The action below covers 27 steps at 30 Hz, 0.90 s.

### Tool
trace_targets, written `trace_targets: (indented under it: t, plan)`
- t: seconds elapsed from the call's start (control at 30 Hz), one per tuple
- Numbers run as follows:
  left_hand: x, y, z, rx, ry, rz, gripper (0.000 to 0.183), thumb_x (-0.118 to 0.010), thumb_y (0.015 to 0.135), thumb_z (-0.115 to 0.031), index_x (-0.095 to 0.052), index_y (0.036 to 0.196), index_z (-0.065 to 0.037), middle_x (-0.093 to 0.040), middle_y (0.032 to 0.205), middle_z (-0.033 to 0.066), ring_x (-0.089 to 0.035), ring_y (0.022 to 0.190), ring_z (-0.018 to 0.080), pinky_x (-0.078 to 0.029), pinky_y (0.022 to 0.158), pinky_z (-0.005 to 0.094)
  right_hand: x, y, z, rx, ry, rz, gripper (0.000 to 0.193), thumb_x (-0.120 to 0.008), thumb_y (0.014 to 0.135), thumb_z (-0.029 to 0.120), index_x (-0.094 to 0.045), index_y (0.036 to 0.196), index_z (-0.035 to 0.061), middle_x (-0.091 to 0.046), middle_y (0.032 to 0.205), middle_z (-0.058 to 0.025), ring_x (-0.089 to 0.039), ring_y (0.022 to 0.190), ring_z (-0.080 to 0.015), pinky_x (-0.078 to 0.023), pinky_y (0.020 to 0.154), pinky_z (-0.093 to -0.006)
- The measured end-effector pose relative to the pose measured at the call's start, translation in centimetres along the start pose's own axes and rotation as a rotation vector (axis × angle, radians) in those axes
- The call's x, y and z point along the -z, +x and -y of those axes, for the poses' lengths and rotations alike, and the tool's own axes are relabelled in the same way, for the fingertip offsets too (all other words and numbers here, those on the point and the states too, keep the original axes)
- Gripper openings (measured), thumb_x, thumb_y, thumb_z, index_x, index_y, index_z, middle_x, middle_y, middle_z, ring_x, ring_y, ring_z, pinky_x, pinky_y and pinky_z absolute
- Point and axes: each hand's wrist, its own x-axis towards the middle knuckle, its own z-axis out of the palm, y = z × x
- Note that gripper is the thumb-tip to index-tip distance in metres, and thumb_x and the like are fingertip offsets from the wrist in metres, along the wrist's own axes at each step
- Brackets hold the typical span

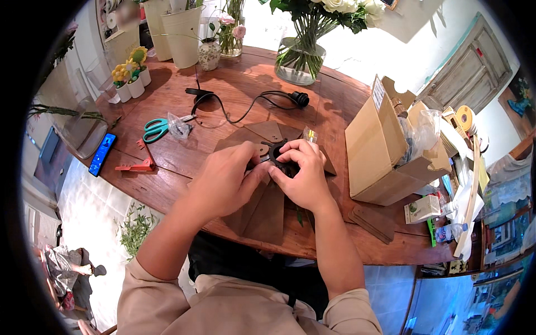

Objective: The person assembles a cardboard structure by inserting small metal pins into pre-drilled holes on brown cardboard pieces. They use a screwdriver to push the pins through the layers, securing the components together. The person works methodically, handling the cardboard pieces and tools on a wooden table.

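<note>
Brown flat panels [267, 215] fan out on the wooden table in front of me, around a black ring [274, 151]. My left hand [226, 173] is closed, its thumb and fingers pinching at the ring's left side, where a panel's rounded end with a small hole shows. On the other side, my right hand [304, 173] curls its fingers over the ring and presses its thumb near the left thumb. Both fingertip areas partly hide the joint between panel and ring. A small clear packet [310, 134] lies just beyond my right hand.
A cardboard box [371, 153] stands at the right, beside loose brown panels [373, 224]. Beyond the fan runs a black cord with a lamp socket [300, 99]. Teal scissors [155, 130], a plastic bag [178, 128], a red tool [137, 166] and a phone [103, 154] lie left.
</note>
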Motion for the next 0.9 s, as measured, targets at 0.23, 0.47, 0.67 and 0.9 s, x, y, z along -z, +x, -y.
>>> trace_targets:
  t: [0.23, 0.47, 0.67, 0.9]
  plan:
    - [1.3, 2.0, -0.6, -0.232, 0.127, 0.156, 0.019, -0.068, 0.095, -0.006, -0.057, 0.109, 0.0, -0.066, 0.1, 0.0221, -0.065, 0.096, 0.0436, -0.052, 0.08, 0.0493, 0.1, 0.0, -0.6, 0.005, 0.028, 0.008, 0.023, -0.087, 0.078, 0.024, -0.074, 0.087, 0.0079, -0.066, 0.115, -0.0031, -0.054, 0.124, -0.0298, -0.035, 0.111, -0.0485]
    - [1.9, 2.6, -2.0, 0.056, 0.365, 0.373, 0.021, -0.068, 0.092, -0.006, -0.058, 0.109, 0.0, -0.066, 0.093, 0.0193, -0.067, 0.092, 0.0429, -0.054, 0.08, 0.0491, -0.2, 0.1, -0.9, 0.04, 0.037, -0.031, 0.019, -0.085, 0.079, 0.022, -0.076, 0.087, 0.0073, -0.068, 0.112, -0.0045, -0.059, 0.117, -0.0304, -0.042, 0.106, -0.0462]
    - [2.7, 2.7, -0.8, -0.346, 0.22, 0.288, 0.018, -0.068, 0.095, -0.011, -0.059, 0.103, 0.002, -0.067, 0.086, 0.0209, -0.066, 0.085, 0.0435, -0.052, 0.077, 0.0515, -0.7, 0.1, -1.0, 0.064, 0.07, -0.084, 0.014, -0.084, 0.083, 0.019, -0.077, 0.085, 0.0065, -0.07, 0.109, -0.0062, -0.061, 0.114, -0.0308, -0.048, 0.102, -0.0453]
    - [2.3, 3.3, -2.1, 0.103, 0.438, 0.393, 0.013, -0.071, 0.094, -0.007, -0.062, 0.097, 0.002, -0.066, 0.084, 0.0186, -0.065, 0.08, 0.0421, -0.051, 0.072, 0.0497, -0.8, 0.1, -1.8, 0.044, 0.17, -0.045, 0.015, -0.083, 0.085, 0.023, -0.076, 0.083, 0.009, -0.069, 0.111, -0.0031, -0.056, 0.123, -0.0303, -0.039, 0.108, -0.0473]
